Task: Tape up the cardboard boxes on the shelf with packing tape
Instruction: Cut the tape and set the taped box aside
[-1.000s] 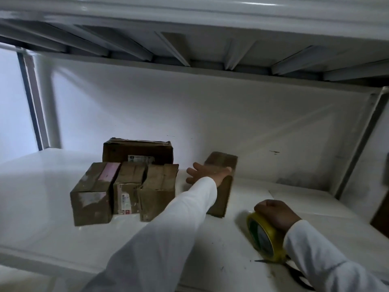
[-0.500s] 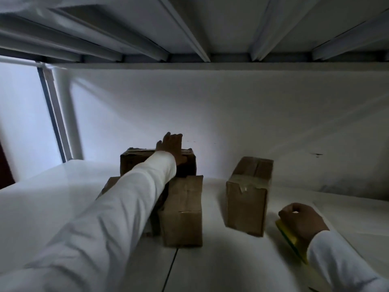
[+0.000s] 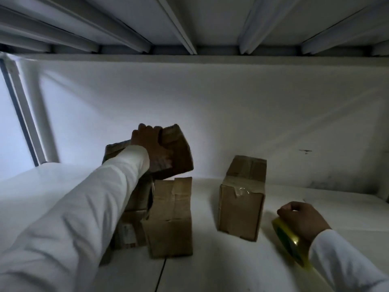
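A: Nearest items?

B: Right hand point(image 3: 303, 221) curled over one tape roll point(image 3: 291, 242), standing on edge on the shelf point(image 3: 210, 270); likely kept ready.

A: Boxes?

B: Four countable. One taped box point(image 3: 242, 199) stands apart, right, probably finished. Two front boxes point(image 3: 171, 218) touch; the sleeve point(image 3: 84, 207) may hide more.

A: Farthest?

B: Left hand point(image 3: 151, 144) grips the rear box point(image 3: 174, 152), tilted, seemingly being pulled out for taping.

So half a second ago our left hand point(image 3: 152, 146) just rests on top of the back box point(image 3: 175, 152); now we grip it and it's tilted up off the shelf, lifted above the front boxes.
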Demonstrator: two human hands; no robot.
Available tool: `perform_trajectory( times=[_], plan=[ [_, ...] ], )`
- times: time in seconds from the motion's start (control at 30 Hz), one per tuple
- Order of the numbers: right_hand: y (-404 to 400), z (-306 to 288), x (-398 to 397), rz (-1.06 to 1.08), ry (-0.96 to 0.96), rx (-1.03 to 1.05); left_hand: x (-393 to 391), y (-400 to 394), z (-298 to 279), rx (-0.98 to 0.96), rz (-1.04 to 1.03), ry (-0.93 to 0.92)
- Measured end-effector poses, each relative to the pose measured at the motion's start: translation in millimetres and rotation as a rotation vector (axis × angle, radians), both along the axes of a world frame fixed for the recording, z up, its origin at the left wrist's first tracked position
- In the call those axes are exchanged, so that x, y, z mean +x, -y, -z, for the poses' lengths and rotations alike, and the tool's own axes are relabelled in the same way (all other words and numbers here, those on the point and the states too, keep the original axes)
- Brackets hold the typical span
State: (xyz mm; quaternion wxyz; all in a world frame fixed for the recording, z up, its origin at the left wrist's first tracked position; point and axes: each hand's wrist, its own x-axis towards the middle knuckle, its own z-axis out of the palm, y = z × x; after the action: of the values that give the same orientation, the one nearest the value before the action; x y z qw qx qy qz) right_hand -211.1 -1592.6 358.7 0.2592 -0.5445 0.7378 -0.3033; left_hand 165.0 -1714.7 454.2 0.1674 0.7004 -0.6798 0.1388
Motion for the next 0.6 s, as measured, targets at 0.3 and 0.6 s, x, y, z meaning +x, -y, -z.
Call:
perform_trajectory(
  times=[0.3,0.6],
  plan=[
    [-22,6,11,0.055,0.036,-0.125,-25,-91,-69,-0.017,0.574,-1.457],
    [-96,-23,-15,0.142,0.253,-0.256,-81,-192,-48,0.9,0.327,-1.045]
  ],
)
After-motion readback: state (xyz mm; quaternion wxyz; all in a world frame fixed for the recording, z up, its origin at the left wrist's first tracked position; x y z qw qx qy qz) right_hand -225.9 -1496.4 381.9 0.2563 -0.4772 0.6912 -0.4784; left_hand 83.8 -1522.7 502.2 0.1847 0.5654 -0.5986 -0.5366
